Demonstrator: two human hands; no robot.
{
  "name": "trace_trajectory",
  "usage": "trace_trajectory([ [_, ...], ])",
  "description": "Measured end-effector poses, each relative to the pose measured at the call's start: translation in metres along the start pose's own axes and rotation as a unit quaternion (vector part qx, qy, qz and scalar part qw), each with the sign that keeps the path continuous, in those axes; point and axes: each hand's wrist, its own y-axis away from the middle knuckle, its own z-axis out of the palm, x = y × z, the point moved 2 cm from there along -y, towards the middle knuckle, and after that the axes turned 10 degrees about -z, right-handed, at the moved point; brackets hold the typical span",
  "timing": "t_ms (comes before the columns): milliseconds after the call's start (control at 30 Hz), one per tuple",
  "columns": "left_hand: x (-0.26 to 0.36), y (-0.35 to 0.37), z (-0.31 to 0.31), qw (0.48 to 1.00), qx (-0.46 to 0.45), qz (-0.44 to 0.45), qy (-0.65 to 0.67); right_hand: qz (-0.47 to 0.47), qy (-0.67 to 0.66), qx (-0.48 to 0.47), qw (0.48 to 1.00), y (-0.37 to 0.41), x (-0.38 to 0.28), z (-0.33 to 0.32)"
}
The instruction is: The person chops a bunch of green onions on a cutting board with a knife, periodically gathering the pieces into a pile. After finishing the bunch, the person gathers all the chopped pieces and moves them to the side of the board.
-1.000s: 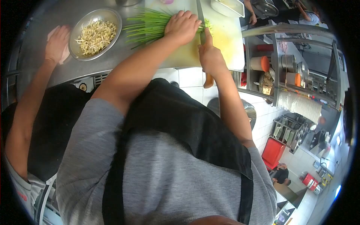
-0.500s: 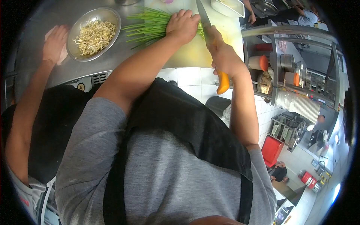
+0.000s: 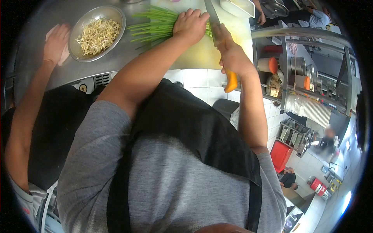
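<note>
A bunch of long green stalks, like scallions or chives (image 3: 155, 24), lies across the left edge of the cutting board (image 3: 206, 57). My left hand (image 3: 190, 26) presses down on the bunch with its fingers closed over it. In my right hand (image 3: 234, 56) is a knife with an orange-yellow handle (image 3: 231, 82). Its blade (image 3: 212, 19) points away from me, just right of my left fingertips. Small chopped green bits show beside the blade, partly hidden by my left hand and the knife.
A metal bowl of bean sprouts (image 3: 97, 37) stands left on the steel table (image 3: 128, 58). Beyond it, a co-worker's hand (image 3: 56, 43) rests on a cloth. A white container (image 3: 237, 7) sits at the board's far right. Metal shelving (image 3: 303, 34) stands to the right.
Both hands and the knife stay almost in place, with only a slight shift. The co-worker's hand at the left has moved slightly away from me with the cloth.
</note>
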Motion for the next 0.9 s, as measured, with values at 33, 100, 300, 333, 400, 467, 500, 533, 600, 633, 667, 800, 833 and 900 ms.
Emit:
trace_trajectory([
  [33, -0.001, 0.000, 0.001, 1.000, 0.003, 0.004, 0.001, 0.028, 0.007, -0.007, 1.000, 0.001, -0.002, -0.001],
  [100, -0.001, -0.001, 0.002, 1.000, 0.006, 0.007, 0.004, -0.065, 0.072, 0.012, 0.995, 0.003, 0.013, 0.011],
  [300, -0.001, -0.002, 0.002, 1.000, 0.012, -0.002, 0.006, -0.052, 0.114, 0.066, 0.990, -0.021, 0.044, 0.042],
  [333, -0.001, -0.001, 0.003, 1.000, 0.013, -0.002, 0.009, -0.076, 0.108, 0.050, 0.990, -0.021, 0.045, 0.036],
  [400, 0.000, -0.001, 0.004, 1.000, 0.007, -0.003, 0.004, -0.125, 0.096, 0.019, 0.987, -0.023, 0.038, 0.016],
  [467, 0.000, -0.001, 0.003, 1.000, -0.011, -0.003, -0.012, -0.018, 0.022, -0.003, 1.000, -0.007, 0.007, 0.007],
  [500, 0.000, -0.001, 0.003, 1.000, -0.007, -0.002, -0.009, -0.008, 0.034, -0.007, 0.999, -0.004, 0.007, 0.008],
  [533, 0.000, -0.001, 0.003, 1.000, -0.003, -0.001, -0.005, 0.002, 0.047, -0.012, 0.999, -0.003, 0.008, 0.010],
  [600, 0.000, -0.001, 0.002, 1.000, -0.003, -0.006, 0.001, -0.031, 0.077, 0.021, 0.996, -0.004, 0.019, 0.031],
  [633, 0.001, -0.002, 0.000, 1.000, -0.008, -0.010, 0.003, -0.040, 0.107, 0.046, 0.992, -0.014, 0.035, 0.040],
  [667, 0.001, -0.001, 0.000, 1.000, -0.014, -0.011, 0.005, -0.047, 0.135, 0.072, 0.987, -0.025, 0.046, 0.048],
  [800, -0.001, -0.002, 0.004, 1.000, -0.001, -0.012, 0.010, -0.135, 0.114, 0.011, 0.984, -0.028, 0.047, 0.019],
  [833, -0.001, -0.002, 0.004, 1.000, 0.001, -0.011, 0.012, -0.056, 0.044, 0.010, 0.997, -0.015, 0.013, 0.008],
  [900, -0.001, -0.001, 0.004, 1.000, 0.003, -0.007, 0.010, 0.004, -0.009, -0.002, 1.000, -0.002, -0.003, 0.004],
])
